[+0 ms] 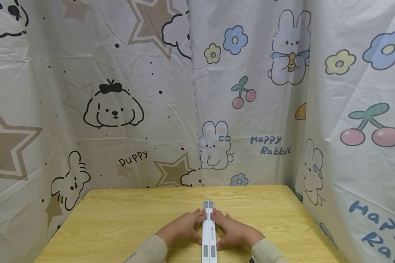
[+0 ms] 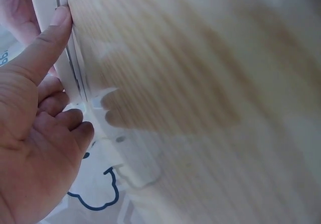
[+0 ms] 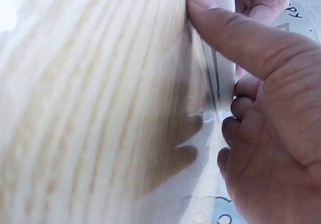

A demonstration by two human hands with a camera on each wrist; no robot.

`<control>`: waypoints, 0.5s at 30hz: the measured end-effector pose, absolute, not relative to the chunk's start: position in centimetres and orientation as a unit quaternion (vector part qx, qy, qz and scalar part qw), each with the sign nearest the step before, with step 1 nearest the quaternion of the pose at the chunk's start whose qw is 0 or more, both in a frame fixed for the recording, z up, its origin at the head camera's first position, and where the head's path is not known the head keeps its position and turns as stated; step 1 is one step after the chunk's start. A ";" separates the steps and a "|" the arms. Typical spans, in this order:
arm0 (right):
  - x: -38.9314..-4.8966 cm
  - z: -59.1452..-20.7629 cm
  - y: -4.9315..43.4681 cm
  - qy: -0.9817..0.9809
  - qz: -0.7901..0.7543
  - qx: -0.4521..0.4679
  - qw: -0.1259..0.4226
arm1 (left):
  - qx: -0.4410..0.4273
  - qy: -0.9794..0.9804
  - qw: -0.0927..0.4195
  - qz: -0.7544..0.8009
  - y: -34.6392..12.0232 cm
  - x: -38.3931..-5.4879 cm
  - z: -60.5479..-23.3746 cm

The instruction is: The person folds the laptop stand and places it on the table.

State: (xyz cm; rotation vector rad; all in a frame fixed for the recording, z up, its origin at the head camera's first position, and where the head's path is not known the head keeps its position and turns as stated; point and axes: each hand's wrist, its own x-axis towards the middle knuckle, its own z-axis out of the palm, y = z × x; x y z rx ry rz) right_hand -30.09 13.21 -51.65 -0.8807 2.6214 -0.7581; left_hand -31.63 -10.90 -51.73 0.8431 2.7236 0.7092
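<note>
A folded white laptop stand point(image 1: 209, 233) lies lengthwise on the table, its two slim bars side by side with grey pads point(image 1: 205, 251) near both ends. My left hand point(image 1: 184, 224) holds the left bar, fingers toward the far end and thumb nearer me. From the other side, my right hand point(image 1: 234, 229) grips the right bar in a mirrored way. Close up in the left wrist view, the left thumb point(image 2: 50, 40) presses along the stand's edge point(image 2: 75, 68). The right thumb point(image 3: 225, 25) does likewise in the right wrist view, with the other fingers curled beyond the bar.
The wood-grain table point(image 1: 125, 215) has rounded far corners. Behind it and along the sides hang pale curtains point(image 1: 171, 120) printed with puppies, rabbits, stars and cherries.
</note>
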 end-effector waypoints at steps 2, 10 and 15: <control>-30.0 -51.4 13.1 0.910 -0.255 -0.299 0.136 | 0.282 0.924 0.103 0.237 -10.8 -31.6 -51.5; -30.0 -50.7 12.5 0.922 -0.231 -0.279 0.136 | 0.276 0.934 0.102 0.200 -10.2 -31.4 -50.9; -29.9 -50.8 12.4 0.928 -0.200 -0.290 0.123 | 0.282 0.939 0.096 0.171 -10.0 -31.3 -51.0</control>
